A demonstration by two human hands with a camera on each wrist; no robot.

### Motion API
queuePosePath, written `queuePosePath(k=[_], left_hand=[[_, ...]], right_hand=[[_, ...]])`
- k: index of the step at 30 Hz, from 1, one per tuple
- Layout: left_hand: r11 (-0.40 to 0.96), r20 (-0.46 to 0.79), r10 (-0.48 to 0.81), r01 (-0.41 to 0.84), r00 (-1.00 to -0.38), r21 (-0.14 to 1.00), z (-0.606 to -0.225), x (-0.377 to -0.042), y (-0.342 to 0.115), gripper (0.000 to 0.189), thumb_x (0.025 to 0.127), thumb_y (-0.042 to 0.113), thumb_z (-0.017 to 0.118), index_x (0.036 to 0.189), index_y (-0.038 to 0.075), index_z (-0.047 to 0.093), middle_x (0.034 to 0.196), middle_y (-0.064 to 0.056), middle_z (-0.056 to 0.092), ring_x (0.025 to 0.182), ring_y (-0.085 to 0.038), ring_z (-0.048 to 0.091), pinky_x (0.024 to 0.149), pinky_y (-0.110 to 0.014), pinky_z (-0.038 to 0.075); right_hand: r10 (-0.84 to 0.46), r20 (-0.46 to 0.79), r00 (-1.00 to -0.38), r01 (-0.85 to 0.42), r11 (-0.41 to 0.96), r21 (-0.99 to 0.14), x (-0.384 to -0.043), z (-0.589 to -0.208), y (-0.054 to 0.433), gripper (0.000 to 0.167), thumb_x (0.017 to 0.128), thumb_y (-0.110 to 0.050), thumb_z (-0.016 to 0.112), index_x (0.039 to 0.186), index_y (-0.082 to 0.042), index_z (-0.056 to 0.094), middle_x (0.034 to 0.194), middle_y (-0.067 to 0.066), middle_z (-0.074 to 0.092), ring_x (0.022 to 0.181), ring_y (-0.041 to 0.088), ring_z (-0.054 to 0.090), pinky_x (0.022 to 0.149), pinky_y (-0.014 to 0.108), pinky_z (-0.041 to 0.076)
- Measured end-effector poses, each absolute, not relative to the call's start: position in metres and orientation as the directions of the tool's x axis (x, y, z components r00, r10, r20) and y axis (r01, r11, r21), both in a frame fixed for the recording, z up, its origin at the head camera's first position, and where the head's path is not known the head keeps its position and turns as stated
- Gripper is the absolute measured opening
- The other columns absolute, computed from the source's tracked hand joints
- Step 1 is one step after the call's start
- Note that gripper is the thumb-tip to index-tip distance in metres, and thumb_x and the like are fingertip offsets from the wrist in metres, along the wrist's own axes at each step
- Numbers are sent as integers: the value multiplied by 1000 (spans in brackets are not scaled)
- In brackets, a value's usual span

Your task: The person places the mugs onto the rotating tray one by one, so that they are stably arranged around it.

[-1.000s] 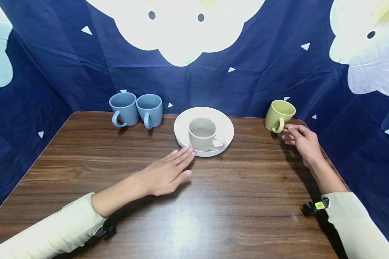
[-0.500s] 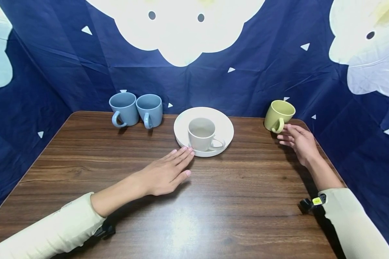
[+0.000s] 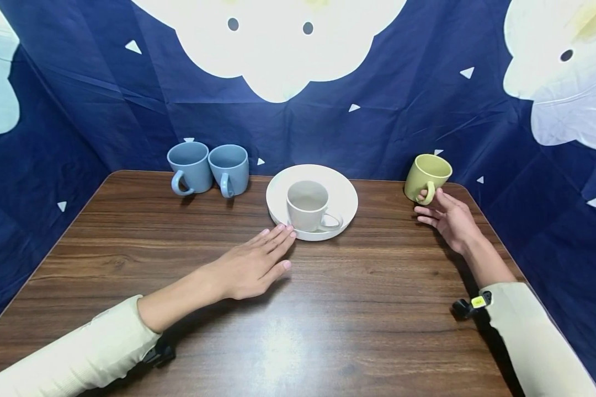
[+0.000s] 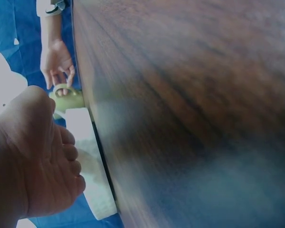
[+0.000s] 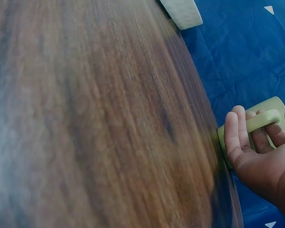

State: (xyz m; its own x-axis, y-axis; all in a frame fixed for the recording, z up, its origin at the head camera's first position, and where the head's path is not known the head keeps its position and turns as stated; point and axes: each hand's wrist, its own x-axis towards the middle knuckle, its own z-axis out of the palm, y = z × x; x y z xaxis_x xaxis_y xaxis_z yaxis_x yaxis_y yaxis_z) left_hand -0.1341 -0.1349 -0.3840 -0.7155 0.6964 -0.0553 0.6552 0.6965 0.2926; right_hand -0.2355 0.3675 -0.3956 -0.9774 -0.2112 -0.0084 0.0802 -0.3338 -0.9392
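Note:
My right hand [image 3: 454, 226] is at the green mug [image 3: 422, 175] near the back right corner of the table. Its first fingers pass into the mug's handle [image 5: 263, 120], while the thumb lies close beside it. The last two fingers [image 5: 233, 127] extend outside the handle. The mug stands upright on the table. My left hand [image 3: 253, 267] lies flat with straight fingers, their tips touching the near left rim of a white dish [image 3: 345, 198]. A pale grey cup [image 3: 305, 212] stands in that dish, its handle towards the right.
Two blue mugs, one at the left [image 3: 191, 165] and one beside it [image 3: 232, 171], stand side by side at the back left. A dark blue cloth [image 3: 323, 132] with white cloud prints hangs behind the wooden table [image 3: 367, 309].
My right hand has shifted slightly left and turned, and its fingers have slid further into the green mug's handle. The left hand, dish and blue mugs look unchanged.

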Motion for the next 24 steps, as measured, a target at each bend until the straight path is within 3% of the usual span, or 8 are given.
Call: queuePosePath(k=[8,24], left_hand=[[699,-56,694,653,-718,291,-385,-135,-136,69,124,46,32,179,3,26,190,-15,16,179,-32,13,146,-55,16],[708,-56,685,645,-727,288,-383,-135,-139,69,124,45,34,178,2,26,189,-16,17,179,-33,13,146,-56,17]], right_hand=[[-247,-2,-969,90,-343,-935,-239,-397,364,42,122,-35,44,133,-10,76,126,-1,82,110,19,81,93,30,68],[-178,35,-983,19,-295,-955,-248,-404,354,38,118,-33,50,124,-11,81,116,-2,86,101,12,82,88,25,67]])
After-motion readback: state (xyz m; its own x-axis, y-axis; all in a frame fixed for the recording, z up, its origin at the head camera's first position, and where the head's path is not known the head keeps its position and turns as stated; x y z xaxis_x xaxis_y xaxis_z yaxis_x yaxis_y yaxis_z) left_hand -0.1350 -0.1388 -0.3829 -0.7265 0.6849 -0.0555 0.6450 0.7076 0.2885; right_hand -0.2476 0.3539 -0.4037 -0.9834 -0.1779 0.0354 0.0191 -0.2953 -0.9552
